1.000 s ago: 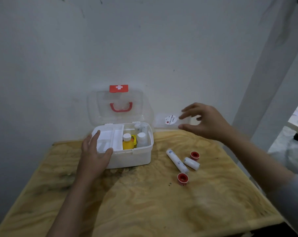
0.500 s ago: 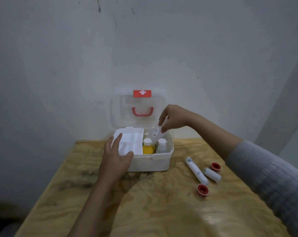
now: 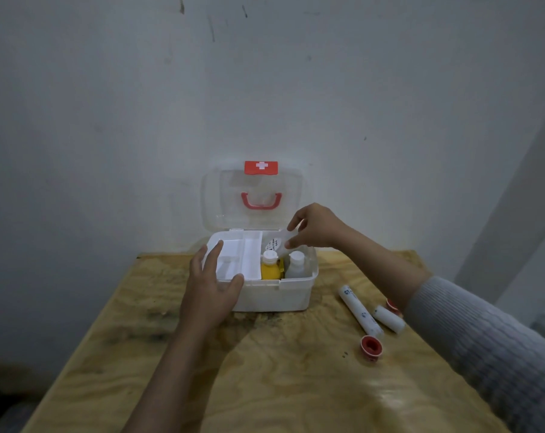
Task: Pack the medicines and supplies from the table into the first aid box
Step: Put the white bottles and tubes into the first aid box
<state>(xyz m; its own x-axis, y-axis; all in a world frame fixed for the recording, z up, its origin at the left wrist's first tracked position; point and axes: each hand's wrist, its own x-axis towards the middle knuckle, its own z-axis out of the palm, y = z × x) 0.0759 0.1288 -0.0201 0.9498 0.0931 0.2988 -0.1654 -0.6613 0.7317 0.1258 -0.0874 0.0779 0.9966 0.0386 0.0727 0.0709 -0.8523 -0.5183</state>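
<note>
The white first aid box stands open at the table's back, its clear lid upright against the wall. My left hand rests on the box's front left corner, fingers over the white inner tray. My right hand holds a clear packet with a round label tilted down into the right compartment, above a yellow bottle and a white bottle. On the table to the right lie a long white roll, a short white roll and two red tape rolls.
The plywood table abuts a grey wall. Its left and right edges slope off toward the floor. A pale pillar rises at the far right.
My right hand brought the clear packet from right of the box over to it and lowered it into the right compartment. The left hand stayed on the box's corner.
</note>
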